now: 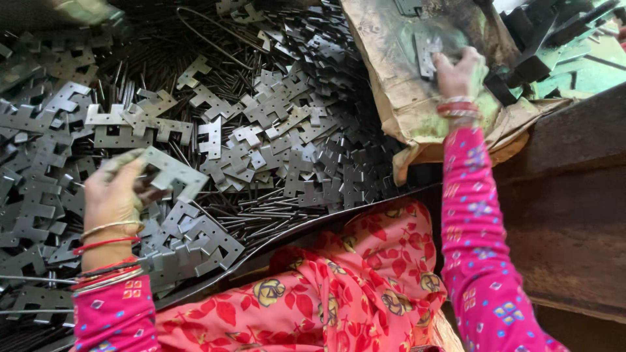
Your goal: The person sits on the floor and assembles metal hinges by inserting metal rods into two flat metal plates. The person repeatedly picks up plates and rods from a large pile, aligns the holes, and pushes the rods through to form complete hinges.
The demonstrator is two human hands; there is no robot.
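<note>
Grey stamped steel plate (171, 171) gripped in left hand (114, 195); right hand (462, 70) presses a second flat steel plate (427, 52) onto brown sacking (404, 98).
Left plate's long axis points toward right hand, well apart; loose plate pile (261, 124) lies between, nearer left.

loc: metal workshop | evid: heap of stamped steel plates (261, 124), thin rods (274, 212), worn bench (574, 195)

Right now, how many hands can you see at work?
2. The left hand holds a flat metal plate over the pile; the right hand presses another plate on the machine.
</note>
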